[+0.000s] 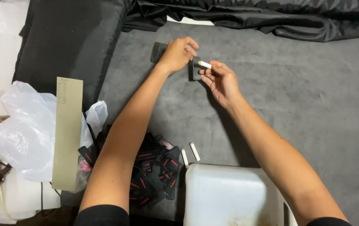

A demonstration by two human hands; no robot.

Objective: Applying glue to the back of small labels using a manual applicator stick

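The white stick lay pinched in my right hand, long axis ten-to-four, its tip touching the small black tag gripped by my left hand at nine o'clock.

A small sewing or garment workshop, by the look of it — the worktable is covered in grey felt, with black fabric heaped along its far edge. A pile of black tags with red stripes lies at the near edge, beside chalk sticks — and a card strip rests on a plastic bag at the left.
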